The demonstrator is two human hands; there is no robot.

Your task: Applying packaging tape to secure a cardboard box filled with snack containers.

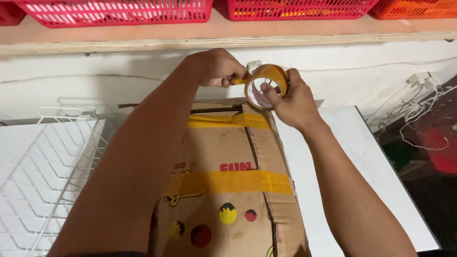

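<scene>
you're at a white table [333,157] pushed against a white wall [95,71]. left side: a white wire rack [43,171] lying on the surface. above, a plywood shelf [143,40] with pink plastic baskets [114,10] and an orange basket [414,8] at the far right. right edge: white cables [419,109] hang down the wall over a dark floor area.

middle of the table: a brown cardboard box [228,190] with printed coloured dots and red lettering. two bands of yellow tape [228,182] run across its top, one near the far edge, one across the middle. flap seam runs front to back under both bands.

the tape roll [266,85] is yellow-brown with a white inner core, held on edge in the air above the box's far edge, not touching the box.

your left hand [216,66] is closed, fingers pinching the loose end of tape just left of the roll. your right hand [293,102] is wrapped round the roll's right side, fingers hooked into the core, thumb over the outer rim. roll sits between both hands, both forearms crossing over the box.
</scene>
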